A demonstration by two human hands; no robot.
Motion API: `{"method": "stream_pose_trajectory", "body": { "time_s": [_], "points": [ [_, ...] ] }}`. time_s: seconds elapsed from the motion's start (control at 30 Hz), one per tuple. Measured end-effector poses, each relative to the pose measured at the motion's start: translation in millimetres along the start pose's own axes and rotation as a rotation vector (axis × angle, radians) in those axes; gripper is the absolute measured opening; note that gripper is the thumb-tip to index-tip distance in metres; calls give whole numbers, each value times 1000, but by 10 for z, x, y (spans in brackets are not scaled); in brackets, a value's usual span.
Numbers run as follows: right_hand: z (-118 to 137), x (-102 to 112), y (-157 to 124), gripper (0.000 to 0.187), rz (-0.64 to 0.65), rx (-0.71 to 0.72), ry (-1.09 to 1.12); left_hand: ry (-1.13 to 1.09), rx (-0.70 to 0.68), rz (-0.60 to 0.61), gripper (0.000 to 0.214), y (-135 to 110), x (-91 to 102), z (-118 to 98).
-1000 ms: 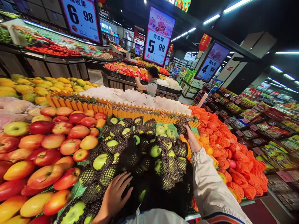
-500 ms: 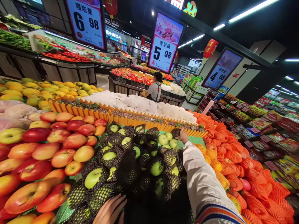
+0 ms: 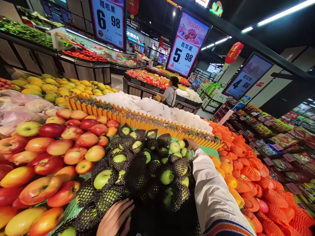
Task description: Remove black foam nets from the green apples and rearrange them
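My right hand (image 3: 192, 144) reaches to the far end of the green apple pile. Its fingers are curled round a green apple in a dark foam net (image 3: 186, 142), mostly hidden by the hand. Just left of it sit several bare green apples (image 3: 174, 147). My left hand (image 3: 115, 217) lies at the near edge of the pile, its fingers stretched out and holding nothing. Beside its fingertips are netted green apples (image 3: 109, 198). Deep shadow hides much of the near middle of the pile.
Red apples (image 3: 56, 147) fill the left side. Orange foam-netted fruit (image 3: 275, 200) lies to the right. A low yellow picket fence (image 3: 150, 124) runs behind the apples, with white-wrapped fruit (image 3: 157, 109) beyond. A person (image 3: 169, 93) stands at a farther stand. Price screens (image 3: 187, 44) hang overhead.
The view has swung slightly left, so the stands appear farther right. My right hand stays at the far end of the pile, lowered a little toward the bare apples. My left hand keeps its place.
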State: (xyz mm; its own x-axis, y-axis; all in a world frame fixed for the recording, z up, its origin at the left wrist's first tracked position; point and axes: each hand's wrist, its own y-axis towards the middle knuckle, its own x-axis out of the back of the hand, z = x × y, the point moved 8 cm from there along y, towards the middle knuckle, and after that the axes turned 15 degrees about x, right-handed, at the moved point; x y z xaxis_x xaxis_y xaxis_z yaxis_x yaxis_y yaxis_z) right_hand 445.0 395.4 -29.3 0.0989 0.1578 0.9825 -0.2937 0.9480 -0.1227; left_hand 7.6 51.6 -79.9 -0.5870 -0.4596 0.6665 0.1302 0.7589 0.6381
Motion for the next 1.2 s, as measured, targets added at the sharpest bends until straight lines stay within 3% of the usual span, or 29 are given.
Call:
{"method": "stream_pose_trajectory", "body": {
  "time_s": [0.2, 0.33, 0.47, 0.63, 0.8, 0.9, 1.0, 1.1, 1.2],
  "points": [
    [570, -155, 234, 79, 142, 120, -21, -5, -27, 23, 34, 129, 129, -114],
    [836, -362, 276, 94, 218, 131, -42, -43, 0, -8, 34, 141, 168, -117],
    [918, -391, 245, 102, 212, 142, -81, -43, 3, 8, 35, 121, 136, -105],
    [925, -365, 188, 86, 194, 132, -66, -16, -9, 0, 33, 145, 150, -130],
    [1008, -319, 145, 88, 103, 135, -68, 8, -16, -34, 32, 145, 166, -137],
    [1051, -198, 107, 83, 18, 122, -52, 5, -9, -26, 32, 157, 168, -143],
    [1087, 60, 33, 78, -105, 112, -10, -8, 37, 30, 30, 199, 145, -146],
    [1114, 462, -129, 78, -262, 110, 54, -32, 112, 97, 25, 253, 99, -149],
    [1182, 926, -471, 78, -427, 133, 128, -55, 195, 140, 23, 294, 69, -151]
  ]
}}
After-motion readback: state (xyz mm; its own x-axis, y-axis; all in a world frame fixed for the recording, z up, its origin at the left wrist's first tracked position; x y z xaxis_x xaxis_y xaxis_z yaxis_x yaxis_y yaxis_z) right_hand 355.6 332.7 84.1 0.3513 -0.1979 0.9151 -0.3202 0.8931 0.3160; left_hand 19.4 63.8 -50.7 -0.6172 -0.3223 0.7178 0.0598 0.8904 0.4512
